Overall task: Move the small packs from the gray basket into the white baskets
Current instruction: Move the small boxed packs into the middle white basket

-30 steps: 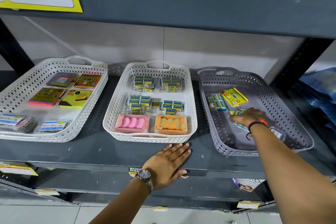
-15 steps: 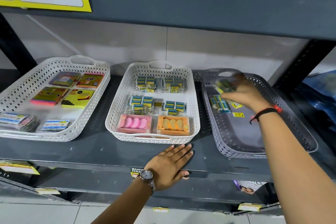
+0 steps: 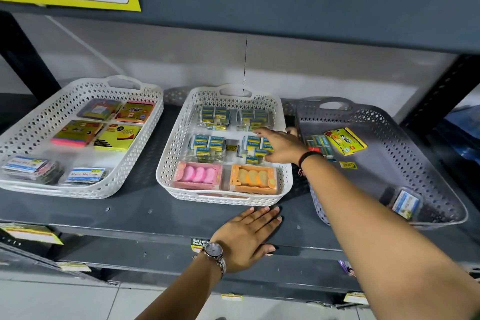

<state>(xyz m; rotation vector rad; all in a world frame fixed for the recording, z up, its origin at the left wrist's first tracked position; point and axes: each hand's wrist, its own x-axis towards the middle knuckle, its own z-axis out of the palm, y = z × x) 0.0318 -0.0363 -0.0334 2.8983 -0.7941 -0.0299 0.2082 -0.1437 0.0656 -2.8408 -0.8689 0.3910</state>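
Note:
The gray basket stands at the right of the shelf and holds a blue small pack, a yellow pack and a clear pack with a blue label. My right hand reaches over the right side of the middle white basket, fingers closed on a blue pack that lies on the stack there. My left hand lies flat on the shelf's front edge, fingers apart, holding nothing. The left white basket holds sticky-note packs.
The middle basket also holds more blue packs, a pink box and an orange box. A loose yellow price tag lies in the gray basket. The upper shelf hangs low overhead. A dark upright post stands at right.
My right hand lifted a blue pack out of the gray basket and carried it left into the middle white basket. The left hand stayed on the shelf edge.

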